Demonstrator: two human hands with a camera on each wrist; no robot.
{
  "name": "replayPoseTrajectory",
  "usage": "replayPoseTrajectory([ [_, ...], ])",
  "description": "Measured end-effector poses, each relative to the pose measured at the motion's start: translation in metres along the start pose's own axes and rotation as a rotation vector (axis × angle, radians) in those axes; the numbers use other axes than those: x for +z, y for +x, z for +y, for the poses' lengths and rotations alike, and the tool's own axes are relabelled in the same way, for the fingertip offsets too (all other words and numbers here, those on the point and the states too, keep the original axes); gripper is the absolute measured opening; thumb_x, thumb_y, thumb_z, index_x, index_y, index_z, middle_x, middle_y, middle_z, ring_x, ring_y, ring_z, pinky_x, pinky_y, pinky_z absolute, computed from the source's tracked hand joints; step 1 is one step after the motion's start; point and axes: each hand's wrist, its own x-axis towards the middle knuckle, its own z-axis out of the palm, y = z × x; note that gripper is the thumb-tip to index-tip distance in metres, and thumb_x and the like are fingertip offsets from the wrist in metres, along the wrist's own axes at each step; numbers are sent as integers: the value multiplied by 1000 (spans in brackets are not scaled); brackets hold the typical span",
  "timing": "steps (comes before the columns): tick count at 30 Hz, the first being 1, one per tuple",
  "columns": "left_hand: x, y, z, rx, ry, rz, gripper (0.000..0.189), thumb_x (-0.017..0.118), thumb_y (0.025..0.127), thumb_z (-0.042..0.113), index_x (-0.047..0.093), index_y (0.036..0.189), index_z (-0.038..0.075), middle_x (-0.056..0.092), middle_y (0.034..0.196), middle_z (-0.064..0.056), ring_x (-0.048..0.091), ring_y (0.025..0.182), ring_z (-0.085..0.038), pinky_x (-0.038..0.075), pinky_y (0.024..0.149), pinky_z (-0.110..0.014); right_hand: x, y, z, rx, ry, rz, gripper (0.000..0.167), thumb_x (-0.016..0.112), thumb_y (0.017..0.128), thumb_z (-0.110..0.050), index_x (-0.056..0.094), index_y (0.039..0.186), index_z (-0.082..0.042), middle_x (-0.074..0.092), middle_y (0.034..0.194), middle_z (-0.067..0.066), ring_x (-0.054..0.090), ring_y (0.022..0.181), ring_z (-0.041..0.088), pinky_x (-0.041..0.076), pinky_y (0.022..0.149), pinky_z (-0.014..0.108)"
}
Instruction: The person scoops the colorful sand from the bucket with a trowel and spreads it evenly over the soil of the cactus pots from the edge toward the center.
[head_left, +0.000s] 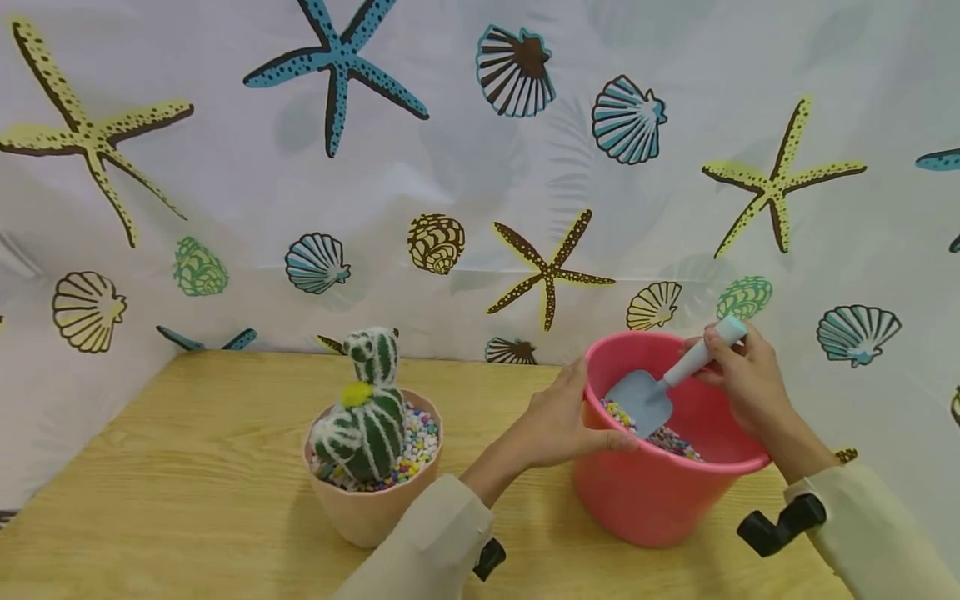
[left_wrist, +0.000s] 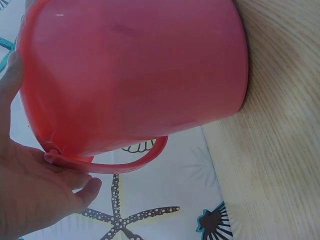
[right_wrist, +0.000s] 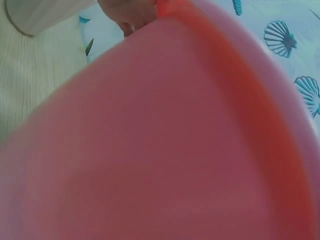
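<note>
A pink bucket (head_left: pixel 645 500) stands on the table at the right, tilted toward me, with colourful pebbles (head_left: pixel 675 443) at its bottom. My left hand (head_left: pixel 551 425) holds its rim from the left, thumb along the near side; the left wrist view shows the fingers (left_wrist: pixel 65 175) by the bucket's handle (left_wrist: pixel 120 167). With my right hand (head_left: pixel 750 375) I grip the pale handle of a small shovel (head_left: pixel 643 402), whose grey-blue blade points down inside the bucket, over the pebbles. In the right wrist view the bucket wall (right_wrist: pixel 150 130) hides the right hand and shovel.
Left of the bucket stands a peach pot (head_left: pixel 360 508) with a green cactus (head_left: pixel 371 425) set among colourful pebbles. Behind the wooden table (head_left: pixel 187 467) hangs a white cloth (head_left: pixel 450 167) printed with shells and starfish.
</note>
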Motion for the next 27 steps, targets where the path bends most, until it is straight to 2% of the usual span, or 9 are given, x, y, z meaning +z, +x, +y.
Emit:
replayPoseTrajectory([
  [3,-2,1,1,5,-8,-4,111,76,74,51,9,154,15,24,157,-5,30,141,-28,25,111,-60,-2,0,0,11,109,-39,11,47,100,-27,45,105,-17,68,87,-16,67,79,0,55,70,17],
  [8,-2,1,2,9,-12,-5,112,77,74,51,8,154,13,23,158,-5,28,142,-25,23,111,-59,-4,-1,1,76,251,-90,16,46,100,-26,43,107,-11,70,85,-11,70,78,4,57,68,21],
  [11,-2,1,2,15,-13,-1,111,76,74,50,9,154,14,25,157,-4,30,141,-24,24,110,-59,-7,-2,1,132,268,-82,17,43,101,-27,42,107,-11,70,83,-12,69,77,4,57,67,21],
  [15,-2,1,1,26,-20,2,108,76,75,49,11,154,15,26,157,-4,28,142,-24,25,109,-61,-12,-3,1,214,281,-49,18,41,102,-30,42,108,-13,69,83,-12,69,76,5,57,67,21],
  [19,-1,1,1,23,-19,1,109,76,75,49,11,154,15,25,157,-4,26,143,-25,24,110,-62,-16,-4,2,282,381,6,22,40,101,-32,41,106,-11,67,81,-6,70,75,8,58,67,24],
  [24,0,1,0,6,-17,-6,110,76,75,50,9,155,16,21,159,-4,23,145,-26,21,111,-61,-19,-4,4,317,493,103,23,39,101,-32,42,107,-10,65,82,-2,68,74,11,58,67,26],
  [27,-1,1,1,-9,-14,-6,111,76,74,51,7,155,17,21,159,-5,26,143,-27,21,112,-60,-19,-3,5,322,540,151,23,43,99,-34,42,110,-13,61,89,-1,66,76,12,58,67,26],
])
